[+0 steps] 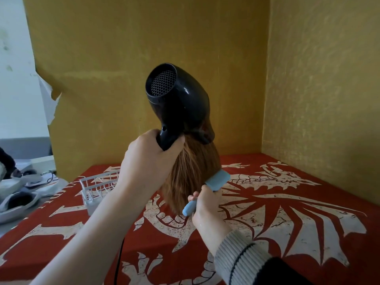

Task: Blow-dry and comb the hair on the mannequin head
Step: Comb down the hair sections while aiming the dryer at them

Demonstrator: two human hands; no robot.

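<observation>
Up close, left hand (pixel 148 159) gripping hair dryer (pixel 176 99) above hair (pixel 191 171), right hand (pixel 203 204) clutching comb (pixel 216 181) beside it

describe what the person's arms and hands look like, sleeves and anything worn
The left hand and forearm are bare, with no sleeve in view. The right hand is bare too; its wrist has a grey ribbed cuff with one dark stripe, on a dark sleeve. No rings or watch show.

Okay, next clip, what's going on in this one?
A person is styling the brown hair of a mannequin head on a table with a red patterned cloth. The left hand grips a black hair dryer above the hair, while the right hand holds a light blue comb against its lower right side.
</observation>
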